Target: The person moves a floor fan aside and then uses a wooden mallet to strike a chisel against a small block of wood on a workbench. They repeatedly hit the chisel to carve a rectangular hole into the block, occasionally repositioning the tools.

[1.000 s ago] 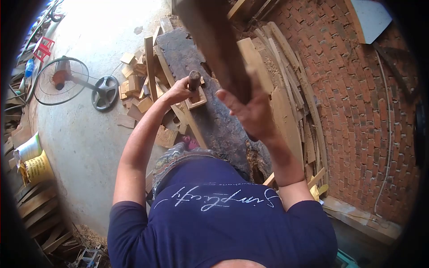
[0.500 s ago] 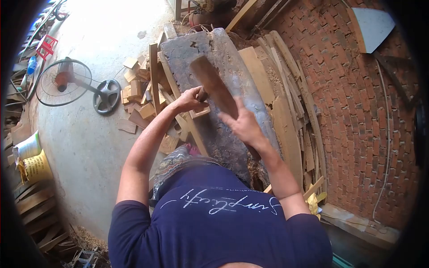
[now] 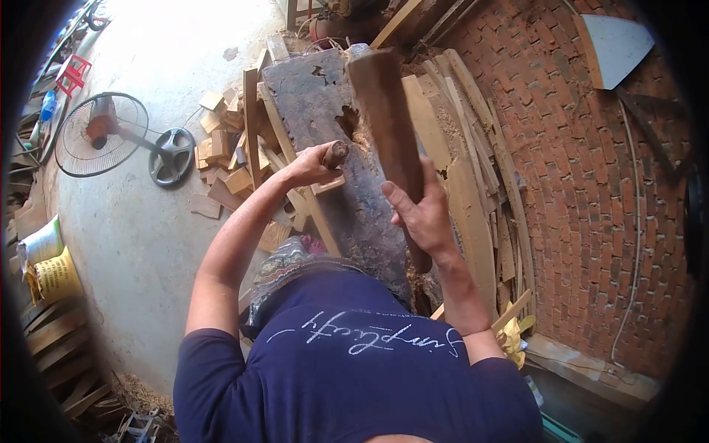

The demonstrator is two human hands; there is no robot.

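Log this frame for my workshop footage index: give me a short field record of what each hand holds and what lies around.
left hand: grips a dark round-handled chisel, set on a small pale wooden workpiece
right hand: holds a long dark wooden mallet block, raised and tilted
work surface: dark weathered timber slab
left of slab: pile of pale wood offcuts, standing electric fan on the concrete floor
right of slab: leaning pale planks, red brick wall

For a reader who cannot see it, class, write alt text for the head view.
Seen from above, a person's left hand holds a chisel handle against a small wood piece on a dark workbench, while the right hand raises a long wooden mallet. Offcuts, a floor fan and a brick wall surround them.
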